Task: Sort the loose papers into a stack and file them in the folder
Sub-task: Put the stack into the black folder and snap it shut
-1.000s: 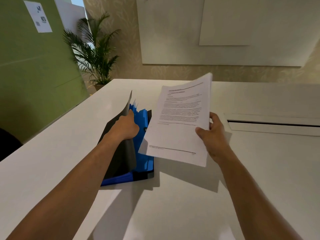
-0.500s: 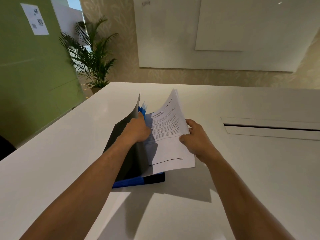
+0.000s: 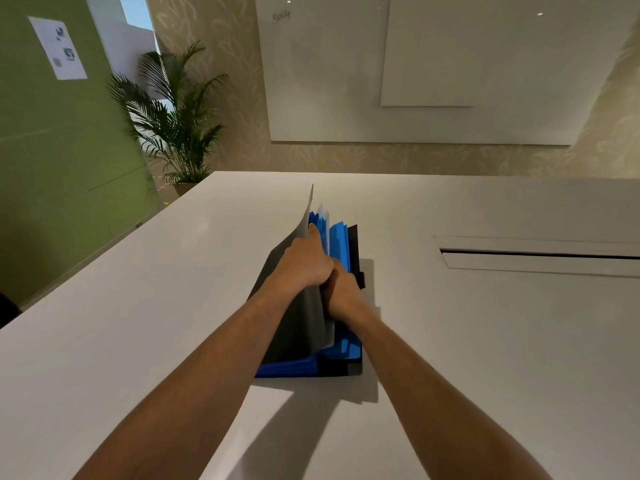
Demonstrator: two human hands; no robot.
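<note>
Blue folder (image 3: 337, 244) at frame centre | left hand (image 3: 304, 268) is gripping its grey cover (image 3: 301, 320) up | right hand (image 3: 341, 292) is reaching inside — grip hidden, cannot tell | papers unseen — filing likely finishing

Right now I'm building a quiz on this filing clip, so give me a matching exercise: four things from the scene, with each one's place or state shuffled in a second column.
Things:
1. left hand
2. right hand
3. potted palm
4. grey cover

Place or state:
A. on the floor beyond the table's far left corner
B. lifted up off the blue dividers
C. grips the raised cover
D. reaches down into the folder

Pairs: 1-C, 2-D, 3-A, 4-B
</note>
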